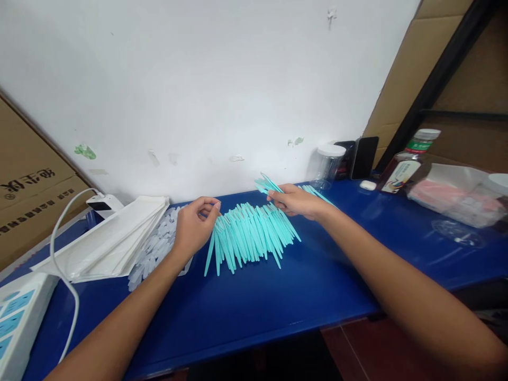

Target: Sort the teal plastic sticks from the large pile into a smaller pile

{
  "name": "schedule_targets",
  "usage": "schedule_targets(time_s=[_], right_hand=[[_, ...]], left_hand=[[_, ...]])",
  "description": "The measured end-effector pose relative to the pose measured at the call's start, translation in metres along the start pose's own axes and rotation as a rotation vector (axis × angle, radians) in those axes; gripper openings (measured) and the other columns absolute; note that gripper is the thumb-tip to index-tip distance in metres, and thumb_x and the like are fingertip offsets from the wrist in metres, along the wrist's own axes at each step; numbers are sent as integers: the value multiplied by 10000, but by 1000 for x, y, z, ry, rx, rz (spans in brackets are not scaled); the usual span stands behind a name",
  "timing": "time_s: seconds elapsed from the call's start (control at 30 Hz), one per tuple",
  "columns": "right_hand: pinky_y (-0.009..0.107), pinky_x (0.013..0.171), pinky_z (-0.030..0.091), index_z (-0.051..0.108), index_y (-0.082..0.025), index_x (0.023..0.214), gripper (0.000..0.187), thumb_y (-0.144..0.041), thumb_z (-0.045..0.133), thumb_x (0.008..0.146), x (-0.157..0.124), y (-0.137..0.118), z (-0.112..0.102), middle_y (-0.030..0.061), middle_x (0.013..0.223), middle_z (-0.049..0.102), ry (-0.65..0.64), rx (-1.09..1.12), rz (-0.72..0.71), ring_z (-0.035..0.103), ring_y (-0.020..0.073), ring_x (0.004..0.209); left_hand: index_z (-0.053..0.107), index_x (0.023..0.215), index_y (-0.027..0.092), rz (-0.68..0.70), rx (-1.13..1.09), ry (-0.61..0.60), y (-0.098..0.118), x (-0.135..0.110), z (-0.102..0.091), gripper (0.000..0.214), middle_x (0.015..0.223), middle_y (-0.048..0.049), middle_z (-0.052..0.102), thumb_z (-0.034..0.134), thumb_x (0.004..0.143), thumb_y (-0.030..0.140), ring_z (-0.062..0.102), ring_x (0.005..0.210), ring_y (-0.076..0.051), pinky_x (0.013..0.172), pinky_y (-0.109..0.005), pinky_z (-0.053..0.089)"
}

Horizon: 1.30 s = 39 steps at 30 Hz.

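A wide row of slim, tapering turquoise plastic sticks lies on the blue table. My left hand is above the row's left end, thumb and index finger pinched; anything between them is too small to make out. Over the row's far right end, my right hand is closed around several turquoise sticks, which point up and to the left. Left of the row, partly behind my left hand, is a pile of small translucent plastic pieces. More turquoise sticks lie beyond my right hand.
White paper bags are stacked at left, near a power strip and white cable. A clear jar, a phone, a bottle and a pink-filled plastic bag stand at right. A wall rises behind.
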State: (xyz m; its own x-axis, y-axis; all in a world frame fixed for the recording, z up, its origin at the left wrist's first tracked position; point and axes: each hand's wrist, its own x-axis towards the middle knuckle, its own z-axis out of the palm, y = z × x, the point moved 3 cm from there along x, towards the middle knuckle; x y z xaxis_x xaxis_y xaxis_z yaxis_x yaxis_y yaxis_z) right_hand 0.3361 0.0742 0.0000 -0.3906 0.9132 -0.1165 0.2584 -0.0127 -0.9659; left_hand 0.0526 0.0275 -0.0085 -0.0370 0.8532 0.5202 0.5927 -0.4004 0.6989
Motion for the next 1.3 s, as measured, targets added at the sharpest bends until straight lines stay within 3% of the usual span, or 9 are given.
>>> schedule_targets(time_s=[0.1, 0.2, 0.27, 0.33, 0.43, 0.57, 0.73, 1.0, 1.3], right_hand=[[245, 467, 261, 625, -179, 940, 187, -326, 563, 1039, 3, -2, -17, -22, 662, 467, 163, -244, 12, 357, 106, 507], [272, 564, 362, 683, -144, 953, 243, -309, 518, 1018, 6, -1, -48, 68, 791, 635, 425, -592, 34, 533, 161, 640], [301, 622, 379, 716, -91, 956, 303, -308, 513, 1014, 9, 5, -71, 149, 878, 691, 512, -705, 90, 603, 221, 751], [321, 654, 392, 744, -51, 947, 316, -302, 557, 991, 11, 12, -89, 204, 909, 715, 519, -767, 160, 640, 270, 807], [323, 674, 419, 787, -64, 907, 291, -293, 614, 959, 13, 20, -101, 200, 898, 739, 475, -822, 229, 669, 284, 821], [306, 667, 440, 818, -113, 885, 256, -299, 658, 955, 15, 26, -97, 144, 891, 753, 396, -862, 251, 680, 252, 805], [299, 639, 434, 796, -79, 909, 340, -399, 697, 965, 18, 33, -93, 136, 875, 748, 364, -932, 268, 677, 237, 777], [309, 695, 471, 772, -45, 1078, 425, -450, 685, 987, 21, 39, -97, 222, 1078, 767, 387, -1002, 304, 717, 279, 899], [309, 763, 506, 768, -21, 1160, 448, -420, 748, 958, 22, 39, -104, 232, 1070, 778, 420, -1003, 276, 743, 304, 991]], left_hand=[[770, 1015, 213, 157, 246, 39, 4, -2, -3, 217, 769, -21, 764, 645, 990, 388, 676, 644, -167, 681, -297, 526], [764, 1021, 211, 217, 313, 24, 5, -5, -2, 209, 752, -10, 747, 629, 998, 368, 653, 613, -158, 672, -295, 510], [762, 1015, 212, 228, 323, 7, 5, -5, 0, 207, 747, -9, 742, 622, 999, 363, 647, 610, -157, 667, -293, 504], [761, 1005, 216, 236, 341, -7, 4, -5, 1, 206, 736, -7, 734, 616, 1001, 363, 648, 614, -161, 670, -294, 501], [759, 1003, 220, 254, 362, -13, 3, -5, 1, 202, 729, -7, 727, 611, 1002, 357, 656, 625, -168, 682, -298, 502], [759, 1011, 218, 284, 378, -17, 3, -6, 2, 190, 738, -10, 730, 614, 999, 340, 661, 631, -171, 685, -301, 499], [758, 1017, 225, 316, 390, -33, 2, -6, 3, 184, 731, -11, 724, 608, 999, 331, 663, 645, -180, 675, -302, 492], [756, 1013, 225, 335, 400, -41, 3, -6, 2, 177, 729, -16, 723, 605, 996, 317, 668, 653, -186, 670, -304, 486], [756, 1018, 224, 334, 397, -42, 1, -6, 3, 182, 742, -18, 725, 603, 1000, 321, 668, 659, -187, 672, -307, 488]])
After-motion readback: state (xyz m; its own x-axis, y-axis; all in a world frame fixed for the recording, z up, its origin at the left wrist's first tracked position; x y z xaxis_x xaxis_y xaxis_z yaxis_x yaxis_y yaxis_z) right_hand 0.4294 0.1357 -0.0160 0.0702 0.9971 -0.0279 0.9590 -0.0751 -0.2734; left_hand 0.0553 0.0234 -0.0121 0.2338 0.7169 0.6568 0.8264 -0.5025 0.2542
